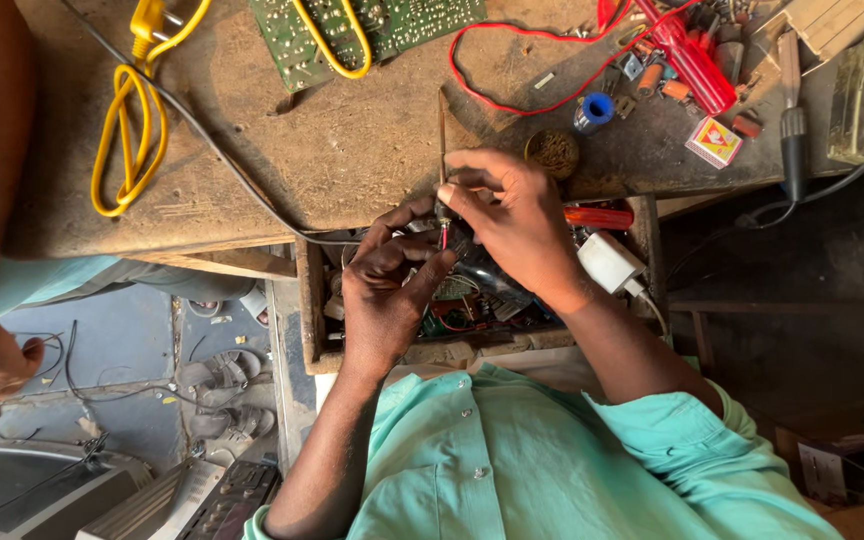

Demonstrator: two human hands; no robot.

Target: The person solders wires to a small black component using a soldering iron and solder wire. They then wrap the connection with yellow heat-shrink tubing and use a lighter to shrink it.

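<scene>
Scarred wooden workbench [352,150] (tools, cables strewn) above a cluttered open drawer [309,300].

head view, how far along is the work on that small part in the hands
Done: nothing looks finished. In hand: the left hand and right hand pinch a small part with red leads over the open drawer; a thin rod stands up from the grip. Left: the circuit board and red screwdriver lie untouched on the bench.

Warm daylight, soft shadows, sharp focus
</scene>
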